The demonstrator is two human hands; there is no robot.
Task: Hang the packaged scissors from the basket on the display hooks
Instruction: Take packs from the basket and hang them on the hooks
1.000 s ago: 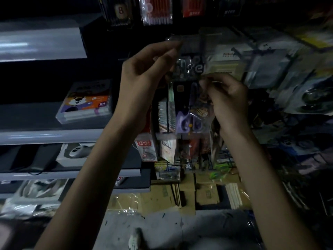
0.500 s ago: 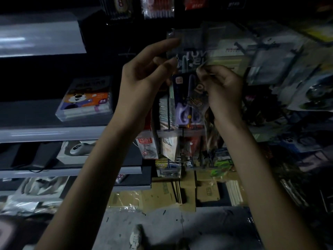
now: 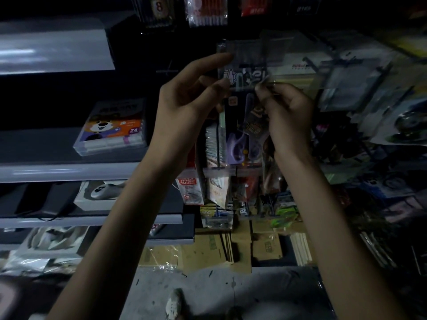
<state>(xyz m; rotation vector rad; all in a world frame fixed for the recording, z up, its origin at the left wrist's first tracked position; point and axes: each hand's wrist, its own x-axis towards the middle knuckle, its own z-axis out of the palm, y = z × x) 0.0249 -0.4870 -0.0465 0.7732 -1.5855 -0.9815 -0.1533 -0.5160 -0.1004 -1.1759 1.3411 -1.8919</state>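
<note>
I read one large numeral, "8", on the dark hanging pack at the top edge of the view. I read the number "24" in a small field on the front of the marker box, which lies on the shelf at left. The clear header of the scissors package carries white outlined lettering, but blur prevents a reliable reading. A small orange label below that header is too small to read. The red pack hanging lower carries white block characters that I cannot resolve. Print on the cardboard boxes below is illegible.
</note>
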